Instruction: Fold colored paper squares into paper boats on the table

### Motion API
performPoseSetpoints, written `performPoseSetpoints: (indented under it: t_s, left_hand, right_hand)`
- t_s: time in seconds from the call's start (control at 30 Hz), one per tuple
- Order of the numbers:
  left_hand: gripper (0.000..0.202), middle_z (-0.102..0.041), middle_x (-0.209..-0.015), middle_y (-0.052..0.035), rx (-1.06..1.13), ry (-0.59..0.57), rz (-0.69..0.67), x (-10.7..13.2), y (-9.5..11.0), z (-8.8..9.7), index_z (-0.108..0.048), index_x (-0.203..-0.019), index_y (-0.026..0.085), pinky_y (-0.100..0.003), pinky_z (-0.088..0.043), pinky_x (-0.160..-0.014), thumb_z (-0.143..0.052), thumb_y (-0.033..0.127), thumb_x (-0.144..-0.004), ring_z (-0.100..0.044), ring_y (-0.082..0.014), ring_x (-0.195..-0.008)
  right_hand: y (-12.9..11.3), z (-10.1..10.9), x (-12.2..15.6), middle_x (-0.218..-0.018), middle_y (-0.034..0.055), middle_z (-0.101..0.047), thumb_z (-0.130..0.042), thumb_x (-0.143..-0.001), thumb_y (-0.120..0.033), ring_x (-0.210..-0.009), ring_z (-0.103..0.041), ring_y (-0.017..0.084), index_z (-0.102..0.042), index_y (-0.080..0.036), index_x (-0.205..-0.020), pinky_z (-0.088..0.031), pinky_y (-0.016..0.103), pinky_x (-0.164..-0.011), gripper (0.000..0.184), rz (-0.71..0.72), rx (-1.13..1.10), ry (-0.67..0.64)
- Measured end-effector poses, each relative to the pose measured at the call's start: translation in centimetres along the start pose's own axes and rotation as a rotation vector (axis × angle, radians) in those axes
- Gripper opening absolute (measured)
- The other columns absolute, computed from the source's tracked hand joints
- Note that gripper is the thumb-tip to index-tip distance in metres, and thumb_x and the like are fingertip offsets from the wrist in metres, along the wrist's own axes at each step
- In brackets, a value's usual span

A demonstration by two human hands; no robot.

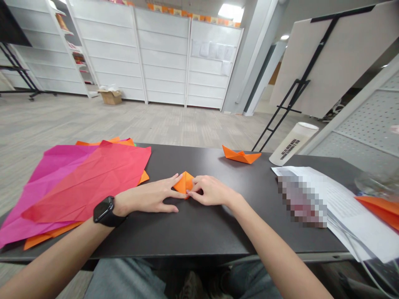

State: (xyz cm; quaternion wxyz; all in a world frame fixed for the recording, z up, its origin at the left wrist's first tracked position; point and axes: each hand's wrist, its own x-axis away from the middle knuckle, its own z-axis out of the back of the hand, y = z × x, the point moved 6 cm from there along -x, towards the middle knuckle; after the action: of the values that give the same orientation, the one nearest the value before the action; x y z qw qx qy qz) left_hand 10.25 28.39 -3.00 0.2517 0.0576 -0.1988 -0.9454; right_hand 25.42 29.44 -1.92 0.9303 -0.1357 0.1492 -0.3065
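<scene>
A small folded orange paper (184, 182) lies flat on the dark table (193, 224), shaped like a pointed triangle. My left hand (149, 196), with a black watch on its wrist, rests with fingers stretched out and its fingertips pressing the paper's left edge. My right hand (209, 191) has its fingers curled in a pinch on the paper's right lower corner. A finished orange paper boat (240, 155) stands farther back on the table, apart from both hands.
A stack of large pink, red and orange sheets (75, 182) covers the table's left side. White printed papers (336, 203) and another orange sheet (382, 207) lie at the right. A white tube (293, 143) lies near the far edge. An easel board stands behind.
</scene>
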Motion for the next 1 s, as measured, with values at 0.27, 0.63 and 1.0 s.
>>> performPoseSetpoints:
  t_s: [0.27, 0.63, 1.0]
  left_hand:
    - [0.053, -0.017, -0.162, -0.0099, -0.009, -0.040, -0.003, 0.0, -0.2, -0.3, -0.055, -0.137, 0.032, -0.052, -0.025, -0.117, -0.064, 0.048, -0.088, -0.018, -0.0359, -0.147]
    - [0.054, -0.030, -0.158, -0.0077, -0.074, 0.008, 0.122, 0.7, -1.1, -0.9, -0.055, -0.137, 0.036, -0.051, -0.035, -0.112, -0.062, 0.054, -0.086, -0.033, -0.0368, -0.141]
    - [0.049, -0.037, -0.155, -0.0058, -0.132, -0.008, 0.118, 0.3, -1.8, -1.6, -0.058, -0.132, 0.042, -0.055, -0.038, -0.109, -0.058, 0.059, -0.086, -0.039, -0.0385, -0.138]
  right_hand:
    - [-0.4, 0.6, -0.1, -0.071, 0.0021, -0.068, -0.056, -0.089, -0.019, -0.065, -0.057, 0.014, -0.072, -0.020, -0.072, -0.037, 0.026, -0.063, 0.023, 0.000, -0.005, 0.050]
    - [0.3, 0.0, 0.1, -0.052, -0.0015, -0.062, -0.057, -0.092, -0.036, -0.045, -0.043, 0.008, -0.071, -0.018, -0.060, -0.028, 0.024, -0.053, 0.040, -0.100, -0.084, -0.079]
    - [1.5, 0.1, 0.0, -0.070, -0.0019, -0.066, -0.054, -0.094, -0.035, -0.060, -0.055, 0.013, -0.067, -0.022, -0.086, -0.032, 0.025, -0.058, 0.021, -0.205, 0.025, -0.007]
